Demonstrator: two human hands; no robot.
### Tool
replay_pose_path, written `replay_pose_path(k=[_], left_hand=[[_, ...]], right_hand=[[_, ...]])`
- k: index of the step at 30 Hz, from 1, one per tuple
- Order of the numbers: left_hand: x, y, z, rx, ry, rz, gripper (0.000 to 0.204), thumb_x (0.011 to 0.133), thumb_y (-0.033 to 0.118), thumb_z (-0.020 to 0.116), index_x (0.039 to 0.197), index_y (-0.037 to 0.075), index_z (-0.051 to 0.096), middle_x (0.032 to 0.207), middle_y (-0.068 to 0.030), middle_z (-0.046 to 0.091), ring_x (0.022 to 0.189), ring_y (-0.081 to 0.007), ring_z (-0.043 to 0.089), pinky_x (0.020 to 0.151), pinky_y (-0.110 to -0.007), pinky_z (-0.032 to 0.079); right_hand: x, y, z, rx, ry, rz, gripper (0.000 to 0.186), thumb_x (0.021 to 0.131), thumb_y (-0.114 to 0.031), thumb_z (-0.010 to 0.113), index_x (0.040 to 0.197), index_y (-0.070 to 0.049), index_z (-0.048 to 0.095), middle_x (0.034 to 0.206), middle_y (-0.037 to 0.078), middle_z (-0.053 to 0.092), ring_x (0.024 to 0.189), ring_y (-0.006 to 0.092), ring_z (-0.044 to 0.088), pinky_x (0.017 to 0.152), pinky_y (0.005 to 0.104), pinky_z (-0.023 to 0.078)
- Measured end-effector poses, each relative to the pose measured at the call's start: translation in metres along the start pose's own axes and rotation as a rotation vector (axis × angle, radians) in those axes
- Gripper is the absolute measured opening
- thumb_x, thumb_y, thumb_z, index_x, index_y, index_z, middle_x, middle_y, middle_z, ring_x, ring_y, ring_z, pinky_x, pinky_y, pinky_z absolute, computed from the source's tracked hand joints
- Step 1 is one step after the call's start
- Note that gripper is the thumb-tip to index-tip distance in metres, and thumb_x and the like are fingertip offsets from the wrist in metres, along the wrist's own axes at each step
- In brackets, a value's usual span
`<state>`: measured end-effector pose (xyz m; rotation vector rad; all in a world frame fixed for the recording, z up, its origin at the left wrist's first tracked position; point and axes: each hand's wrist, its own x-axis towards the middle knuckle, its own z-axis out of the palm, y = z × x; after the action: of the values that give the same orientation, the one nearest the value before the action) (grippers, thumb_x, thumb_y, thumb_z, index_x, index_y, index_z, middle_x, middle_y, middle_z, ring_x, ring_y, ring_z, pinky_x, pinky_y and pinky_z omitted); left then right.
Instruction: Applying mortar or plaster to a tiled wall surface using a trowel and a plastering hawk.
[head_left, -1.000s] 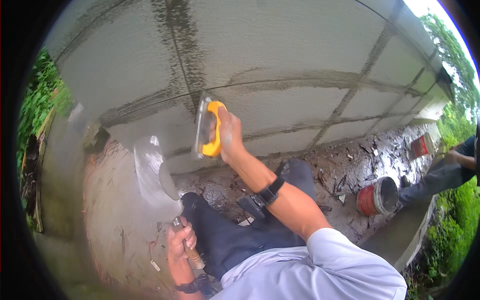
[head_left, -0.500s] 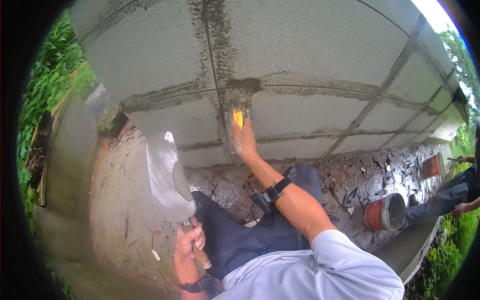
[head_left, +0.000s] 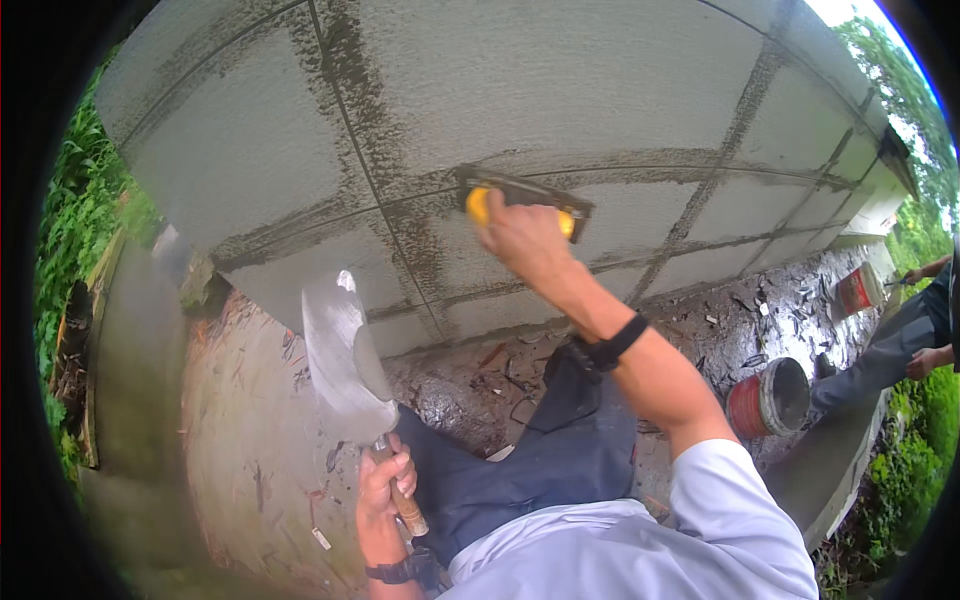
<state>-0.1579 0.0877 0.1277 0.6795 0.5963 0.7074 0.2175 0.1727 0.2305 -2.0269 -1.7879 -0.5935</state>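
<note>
My right hand (head_left: 525, 240) grips the yellow handle of a dark flat float (head_left: 535, 196). The float lies against the grey wall (head_left: 480, 90), slanting along a horizontal joint between panels, a little right of where it crosses a vertical joint. Dark wet mortar (head_left: 420, 225) covers these joints in rough bands. Low at the left, my left hand (head_left: 385, 480) is wrapped round the wooden handle of a large metal trowel (head_left: 345, 370). Its shiny blade points up, apart from the wall, with a grey patch on its right side.
A red bucket (head_left: 765, 400) with a grey-smeared rim stands on the wet, littered ground (head_left: 690, 350) at right. Farther off is another red bucket (head_left: 858, 290), beside a co-worker's hand and leg (head_left: 870, 365). Green plants (head_left: 85, 190) border the left side.
The float has swung from upright to nearly level and moved right and up to the horizontal joint. The notch-like dark patch there is no longer seen. My left hand and trowel have barely moved.
</note>
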Motion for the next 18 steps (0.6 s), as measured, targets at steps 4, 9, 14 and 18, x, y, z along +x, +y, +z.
replay_pose_path(k=[4, 9, 14, 18], left_hand=[[0.026, -0.002, 0.015, 0.022, -0.096, -0.061, 0.027, 0.082, 0.007, 0.070, 0.097, 0.007, 0.047, 0.066, -0.0025, 0.047, 0.044, -0.0120, 0.048, 0.038, -0.025, 0.039], [0.069, -0.008, 0.058, 0.019, -0.243, -0.183, 0.028, 0.083, 0.008, 0.070, 0.100, 0.007, 0.047, 0.067, -0.0018, 0.049, 0.045, -0.0108, 0.048, 0.039, -0.025, 0.040], [0.092, -0.025, 0.096, -0.018, -0.403, -0.297, 0.021, 0.087, 0.008, 0.066, 0.098, 0.008, 0.048, 0.065, -0.0002, 0.048, 0.047, -0.0088, 0.048, 0.041, -0.024, 0.039], [0.094, -0.035, 0.105, -0.038, -0.484, -0.275, 0.019, 0.088, 0.008, 0.066, 0.096, 0.007, 0.049, 0.062, 0.0004, 0.046, 0.047, -0.0088, 0.049, 0.041, -0.024, 0.039]], right_hand=[[-0.031, 0.065, -0.026, -0.126, -0.031, 0.139, 0.046, 0.092, -0.039, 0.062, 0.112, 0.002, 0.054, 0.058, 0.008, 0.062, 0.051, 0.0216, 0.063, 0.045, 0.0348, 0.048], [-0.051, 0.066, -0.102, 0.821, -0.110, 0.438, 0.045, 0.090, -0.040, 0.063, 0.110, 0.001, 0.056, 0.061, 0.006, 0.060, 0.051, 0.0144, 0.059, 0.047, 0.0313, 0.048], [-0.058, 0.018, -0.113, 1.583, -0.443, 0.370, 0.045, 0.093, -0.041, 0.061, 0.110, 0.000, 0.059, 0.063, -0.001, 0.053, 0.052, 0.0069, 0.048, 0.047, 0.0246, 0.038], [-0.080, 0.044, -0.113, 1.466, -0.568, 0.302, 0.045, 0.093, -0.042, 0.061, 0.109, 0.000, 0.060, 0.063, -0.002, 0.051, 0.053, 0.0067, 0.048, 0.047, 0.0239, 0.037]])
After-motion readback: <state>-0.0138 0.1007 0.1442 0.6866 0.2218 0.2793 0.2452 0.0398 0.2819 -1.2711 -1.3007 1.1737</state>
